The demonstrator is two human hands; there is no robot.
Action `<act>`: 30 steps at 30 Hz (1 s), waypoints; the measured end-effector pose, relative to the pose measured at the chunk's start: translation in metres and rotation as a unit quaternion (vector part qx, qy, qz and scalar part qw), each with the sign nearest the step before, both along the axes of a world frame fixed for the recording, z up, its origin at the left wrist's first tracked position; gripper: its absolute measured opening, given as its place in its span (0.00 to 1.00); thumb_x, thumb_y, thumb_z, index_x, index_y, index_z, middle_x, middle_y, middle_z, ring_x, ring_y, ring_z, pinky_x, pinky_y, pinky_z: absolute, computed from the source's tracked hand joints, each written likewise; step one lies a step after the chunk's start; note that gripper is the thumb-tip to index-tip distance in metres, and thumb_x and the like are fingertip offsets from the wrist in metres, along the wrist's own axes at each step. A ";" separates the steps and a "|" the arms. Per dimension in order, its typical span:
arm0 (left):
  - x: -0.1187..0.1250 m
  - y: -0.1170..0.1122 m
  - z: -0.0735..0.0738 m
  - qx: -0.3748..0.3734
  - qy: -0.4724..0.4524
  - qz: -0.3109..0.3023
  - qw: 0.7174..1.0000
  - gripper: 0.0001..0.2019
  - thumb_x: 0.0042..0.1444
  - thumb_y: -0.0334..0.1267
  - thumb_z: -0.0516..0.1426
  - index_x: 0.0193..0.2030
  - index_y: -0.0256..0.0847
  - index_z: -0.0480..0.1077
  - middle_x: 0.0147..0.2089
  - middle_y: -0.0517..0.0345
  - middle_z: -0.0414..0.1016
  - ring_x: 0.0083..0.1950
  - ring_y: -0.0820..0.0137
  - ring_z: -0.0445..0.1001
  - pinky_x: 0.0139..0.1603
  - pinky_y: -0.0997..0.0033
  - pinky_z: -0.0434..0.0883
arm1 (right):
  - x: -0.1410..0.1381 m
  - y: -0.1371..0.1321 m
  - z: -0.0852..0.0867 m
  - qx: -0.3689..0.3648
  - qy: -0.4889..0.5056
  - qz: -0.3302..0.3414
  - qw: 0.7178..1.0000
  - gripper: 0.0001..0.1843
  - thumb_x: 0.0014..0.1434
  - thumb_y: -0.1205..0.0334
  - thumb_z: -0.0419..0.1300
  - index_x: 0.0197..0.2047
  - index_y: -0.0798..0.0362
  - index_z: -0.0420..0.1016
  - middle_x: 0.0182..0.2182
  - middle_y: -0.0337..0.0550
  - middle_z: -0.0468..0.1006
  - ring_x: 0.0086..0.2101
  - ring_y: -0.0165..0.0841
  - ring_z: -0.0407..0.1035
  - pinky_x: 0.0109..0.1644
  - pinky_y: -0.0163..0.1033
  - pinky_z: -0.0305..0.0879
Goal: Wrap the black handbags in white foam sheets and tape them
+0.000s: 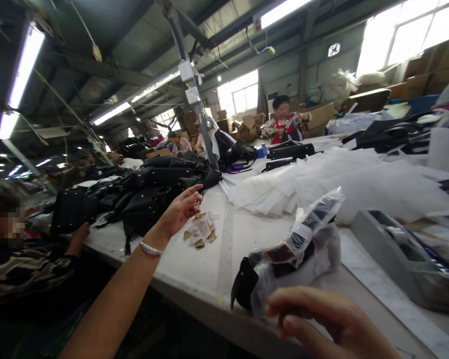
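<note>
My left hand (183, 208) reaches over the white table with its fingers stretched out and nothing visible in them; a silver bracelet (150, 249) is on its wrist. Just beyond and to the right of that hand lies a small heap of tan and white tags (202, 229). My right hand (322, 316) is low at the right, fingers bent and thumb apart, with no object seen in the grasp. Close in front of it rests a black bag (245, 284) with a strap wrapped in clear plastic (316, 217). Whether the fingertips touch the bag's plastic, I cannot tell.
Black bags (153, 184) are piled along the left and back. White sheets (359, 174) spread across the table's right half, with a grey organizer tray (400, 259) at its near end. A co-worker (33, 259) sits close on the left; others work at the far side.
</note>
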State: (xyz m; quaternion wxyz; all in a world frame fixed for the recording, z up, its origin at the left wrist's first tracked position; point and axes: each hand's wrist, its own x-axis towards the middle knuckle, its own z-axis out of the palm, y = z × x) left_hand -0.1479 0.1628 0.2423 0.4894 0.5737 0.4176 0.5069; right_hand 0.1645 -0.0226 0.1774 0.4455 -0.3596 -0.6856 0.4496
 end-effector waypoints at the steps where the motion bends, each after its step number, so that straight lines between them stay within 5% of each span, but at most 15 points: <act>1: 0.011 -0.013 0.012 0.011 -0.009 -0.013 1.000 0.23 0.55 0.39 0.65 0.59 0.44 0.71 0.43 0.57 0.77 0.25 0.83 0.65 0.28 0.83 0.70 | -0.005 0.002 0.003 0.004 0.018 -0.005 1.000 0.09 0.61 0.55 0.64 0.44 0.41 0.84 0.32 0.40 0.84 0.32 0.34 0.79 0.37 0.32 0.76; 5: 0.055 -0.060 0.047 0.068 -0.045 -0.108 0.991 0.20 0.56 0.32 0.64 0.56 0.45 0.74 0.50 0.53 0.79 0.20 0.88 0.61 0.19 0.88 0.62 | -0.025 0.012 0.012 0.049 0.127 -0.047 0.990 0.17 0.63 0.57 0.63 0.55 0.42 0.77 0.53 0.44 0.78 0.47 0.37 0.76 0.50 0.38 0.76; 10: 0.096 -0.107 0.063 0.096 -0.059 -0.216 0.970 0.20 0.58 0.31 0.62 0.57 0.51 0.74 0.50 0.55 0.80 0.22 0.84 0.67 0.21 0.86 0.67 | -0.034 0.027 0.022 0.106 0.183 -0.060 0.976 0.27 0.64 0.58 0.62 0.65 0.41 0.67 0.67 0.43 0.63 0.65 0.42 0.59 0.67 0.51 0.61; 18: 0.131 -0.124 0.056 0.094 -0.089 -0.239 0.962 0.18 0.58 0.31 0.61 0.54 0.51 0.76 0.46 0.59 0.80 0.45 0.68 0.80 0.43 0.73 0.79 | -0.015 0.011 0.015 0.043 0.215 0.000 0.976 0.28 0.66 0.51 0.59 0.67 0.45 0.64 0.61 0.49 0.71 0.62 0.42 0.64 0.67 0.53 0.59; 22: 0.150 -0.128 0.046 0.061 -0.101 -0.252 0.960 0.15 0.60 0.31 0.60 0.53 0.50 0.76 0.48 0.59 0.81 0.52 0.66 0.78 0.54 0.67 0.76 | -0.011 0.005 0.011 0.066 0.194 -0.046 0.978 0.33 0.62 0.50 0.65 0.67 0.45 0.64 0.58 0.49 0.74 0.59 0.42 0.67 0.65 0.52 0.61; 26: 0.158 -0.135 0.036 0.032 -0.086 -0.293 0.952 0.15 0.60 0.36 0.61 0.54 0.47 0.75 0.45 0.56 0.81 0.49 0.65 0.79 0.53 0.64 0.76 | -0.010 0.001 0.006 0.039 0.217 -0.093 0.971 0.20 0.61 0.51 0.65 0.53 0.50 0.76 0.40 0.44 0.81 0.41 0.36 0.76 0.51 0.42 0.72; 30: 0.148 -0.130 0.023 0.017 -0.017 -0.300 0.954 0.16 0.62 0.41 0.61 0.56 0.45 0.74 0.35 0.57 0.79 0.39 0.69 0.79 0.45 0.69 0.76 | 0.005 -0.008 -0.008 -0.065 0.246 -0.111 0.961 0.18 0.59 0.46 0.65 0.40 0.53 0.81 0.32 0.41 0.80 0.30 0.30 0.73 0.34 0.33 0.71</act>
